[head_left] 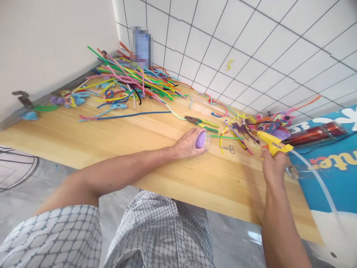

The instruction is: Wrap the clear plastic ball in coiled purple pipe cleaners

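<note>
My left hand (187, 144) is closed round a small clear cup (208, 142) with something purple (200, 140) in or against it; the fingers hide part of both. In my right hand (275, 163) is a yellow hot glue gun (272, 141), gripped by its handle, with a long translucent glue stick (316, 173) trailing from its back. Just beyond my left hand lie pliers (202, 122) with yellow and green handles. Small scissors (230, 149) and a green pipe cleaner (227, 137) rest between my two hands.
A heap of coloured pipe cleaners (139, 80) spreads along the back left by the tiled wall (223, 41). A colourful fuzzy figure (275, 124) and a red metallic cylinder (315, 134) lie at the right. A roll of clear tape (292, 172) sits beside my right wrist.
</note>
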`<state>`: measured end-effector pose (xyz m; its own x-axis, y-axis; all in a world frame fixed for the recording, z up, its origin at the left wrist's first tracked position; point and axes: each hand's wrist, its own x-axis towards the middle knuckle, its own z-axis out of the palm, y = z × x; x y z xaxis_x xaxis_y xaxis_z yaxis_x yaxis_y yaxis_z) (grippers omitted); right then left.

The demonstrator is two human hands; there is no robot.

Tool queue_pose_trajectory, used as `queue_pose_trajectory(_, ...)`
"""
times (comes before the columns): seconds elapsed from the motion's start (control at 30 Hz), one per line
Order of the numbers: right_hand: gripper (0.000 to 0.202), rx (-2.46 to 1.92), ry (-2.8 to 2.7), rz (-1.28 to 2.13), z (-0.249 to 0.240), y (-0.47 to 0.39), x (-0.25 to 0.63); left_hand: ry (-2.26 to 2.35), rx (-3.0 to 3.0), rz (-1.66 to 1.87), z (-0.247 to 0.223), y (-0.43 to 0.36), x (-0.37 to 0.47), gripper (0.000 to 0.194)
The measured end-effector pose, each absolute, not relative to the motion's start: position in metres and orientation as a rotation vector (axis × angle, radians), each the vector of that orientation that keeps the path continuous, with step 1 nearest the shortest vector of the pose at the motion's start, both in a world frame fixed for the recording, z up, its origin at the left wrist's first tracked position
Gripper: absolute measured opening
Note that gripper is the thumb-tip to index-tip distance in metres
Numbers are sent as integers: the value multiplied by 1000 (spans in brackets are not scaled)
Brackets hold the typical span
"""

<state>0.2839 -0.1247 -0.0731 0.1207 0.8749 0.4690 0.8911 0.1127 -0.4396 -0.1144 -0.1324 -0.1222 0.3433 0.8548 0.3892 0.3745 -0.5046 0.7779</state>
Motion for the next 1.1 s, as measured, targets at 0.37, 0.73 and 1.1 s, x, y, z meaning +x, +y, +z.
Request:
queue_pose_trajectory(0.37,32,-1621,-1707,-51,-83,-136,136,1038,2093,1092,-121,-135,-117,77)
queue_pose_trajectory(0.73,17,-1426,-1852,-220,-90,-150,149,996,2111,1074,-118,-137,-122,74)
queue_pose_trajectory(1.1,15,-1622,-1843,-83,-71,-160,136,990,2157,1018,-114,-140,-122,75)
